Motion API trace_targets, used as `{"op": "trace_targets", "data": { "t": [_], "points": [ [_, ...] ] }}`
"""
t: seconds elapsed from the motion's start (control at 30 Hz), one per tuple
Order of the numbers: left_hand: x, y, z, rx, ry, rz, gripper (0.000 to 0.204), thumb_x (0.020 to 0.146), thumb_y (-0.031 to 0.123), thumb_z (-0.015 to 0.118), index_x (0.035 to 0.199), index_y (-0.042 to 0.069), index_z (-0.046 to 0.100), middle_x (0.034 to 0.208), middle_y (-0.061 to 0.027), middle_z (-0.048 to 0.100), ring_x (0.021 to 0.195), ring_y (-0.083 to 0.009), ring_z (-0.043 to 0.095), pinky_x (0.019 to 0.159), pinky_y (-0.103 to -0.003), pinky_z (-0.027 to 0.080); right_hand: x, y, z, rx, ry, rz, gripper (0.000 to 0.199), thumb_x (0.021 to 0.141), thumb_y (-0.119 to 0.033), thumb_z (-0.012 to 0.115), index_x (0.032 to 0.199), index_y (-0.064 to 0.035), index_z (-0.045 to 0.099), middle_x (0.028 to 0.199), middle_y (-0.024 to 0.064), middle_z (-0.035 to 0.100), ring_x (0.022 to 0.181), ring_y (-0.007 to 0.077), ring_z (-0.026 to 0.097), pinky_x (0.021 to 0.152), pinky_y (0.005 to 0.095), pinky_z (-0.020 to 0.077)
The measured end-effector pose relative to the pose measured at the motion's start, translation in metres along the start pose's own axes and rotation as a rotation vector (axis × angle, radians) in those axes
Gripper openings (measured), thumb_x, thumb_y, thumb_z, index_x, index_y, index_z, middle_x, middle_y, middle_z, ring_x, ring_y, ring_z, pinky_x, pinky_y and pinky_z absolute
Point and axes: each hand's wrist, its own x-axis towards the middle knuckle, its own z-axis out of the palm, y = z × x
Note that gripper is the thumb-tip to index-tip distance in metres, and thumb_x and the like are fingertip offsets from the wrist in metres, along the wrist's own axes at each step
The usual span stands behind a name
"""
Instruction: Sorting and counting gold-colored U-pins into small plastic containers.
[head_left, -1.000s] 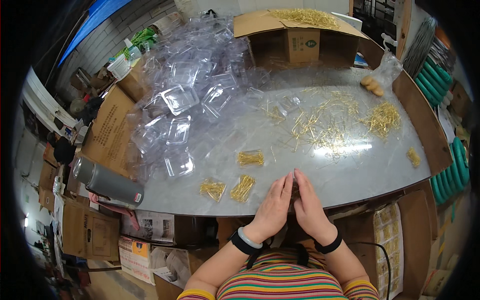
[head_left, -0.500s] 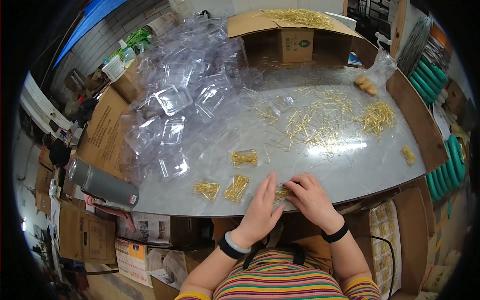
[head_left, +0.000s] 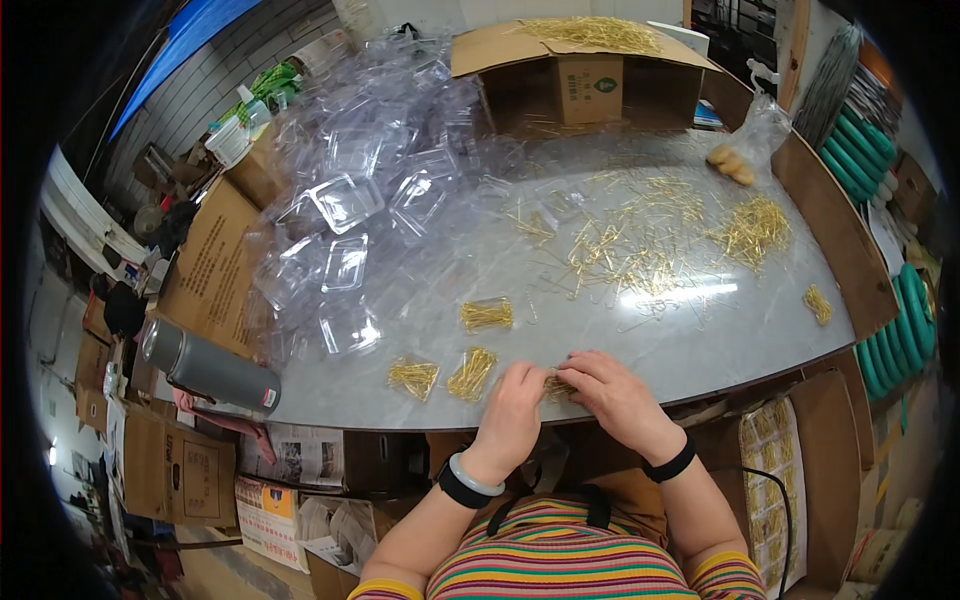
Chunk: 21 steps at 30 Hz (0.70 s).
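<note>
Left hand (head_left: 515,405) and right hand (head_left: 615,395) pinch a small bundle of gold pins (head_left: 558,387) between them at the table edge (head_left: 700,360). Three filled packets (head_left: 470,372) lie just left of the left hand. Loose pins (head_left: 640,250) and clear plastic trays (head_left: 345,200) sit farther out, nothing blocking.

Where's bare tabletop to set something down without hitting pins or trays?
Bare strip of table between the scattered gold pins and the near edge, right of the right hand. A smaller gap lies between the filled pack and those pins. Crowded: the clear trays at far left, and the bundles by the left hand.
</note>
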Motion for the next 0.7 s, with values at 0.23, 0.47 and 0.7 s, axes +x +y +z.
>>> {"op": "trace_targets", "data": {
  "t": [0.23,0.47,0.7],
  "points": [
    [-0.009,0.017,-0.005,0.018,0.134,0.058,0.029,0.085,-0.001,0.067,0.114,-0.002,0.062,0.112,-0.0197,0.058,0.098,-0.0399,0.059,0.085,-0.045,0.049,-0.001,-0.005,-0.004,0.086,0.098,0.124,0.031,0.084,-0.006,0.069,0.114,-0.0047,0.063,0.118,0.0115,0.062,0.115,0.0322,0.059,0.099,0.0424,0.0486],
    [-0.025,0.01,-0.005,0.257,0.095,0.014,0.016,0.085,0.009,0.072,0.098,0.003,0.066,0.098,-0.0133,0.061,0.09,-0.0353,0.059,0.077,-0.045,0.048,-0.006,0.004,0.001,0.023,0.132,0.043,0.029,0.079,0.001,0.065,0.107,-0.0052,0.066,0.112,0.0091,0.065,0.115,0.031,0.059,0.099,0.0411,0.0478],
    [-0.006,0.002,0.009,0.164,0.182,0.058,0.01,0.086,0.005,0.07,0.094,0.002,0.066,0.087,-0.0134,0.063,0.086,-0.0361,0.059,0.078,-0.045,0.048,-0.008,-0.002,0.006,0.077,0.22,0.191,0.037,0.08,0.009,0.057,0.114,-0.0036,0.062,0.119,0.0153,0.062,0.115,0.0354,0.059,0.097,0.0422,0.0504]
  ]
}}
